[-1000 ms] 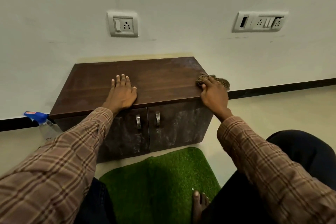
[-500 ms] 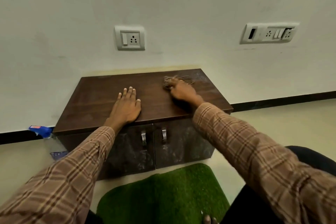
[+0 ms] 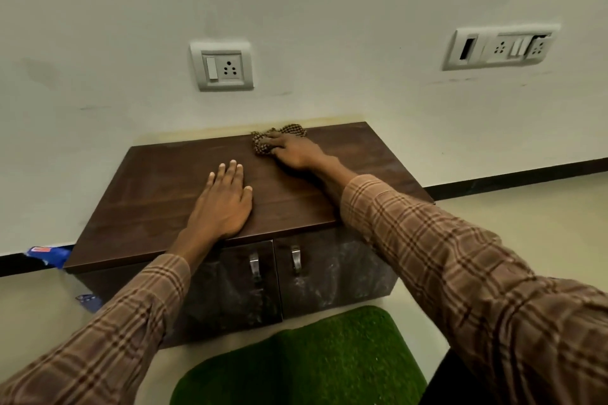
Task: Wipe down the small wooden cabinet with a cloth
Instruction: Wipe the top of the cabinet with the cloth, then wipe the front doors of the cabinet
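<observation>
1. The blue bottle (image 3: 49, 255) at the left is mostly hidden behind the cabinet (image 3: 164, 194).
2. The right hand (image 3: 294, 151) covers much of the cloth (image 3: 289, 131).
3. The green mat (image 3: 306, 362) is cut off by the near edge.

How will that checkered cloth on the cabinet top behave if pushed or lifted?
Likely floppy: the checkered cloth lies bunched in folds under the right hand, so it should drape if lifted. Probably light, given how little there is of it. On the smooth cabinet top it should slide readily, though it may crumple further rather than move as one piece.

Cabinet (image 3: 171, 194) top carries a cloth (image 3: 263, 143) and both hands
</observation>
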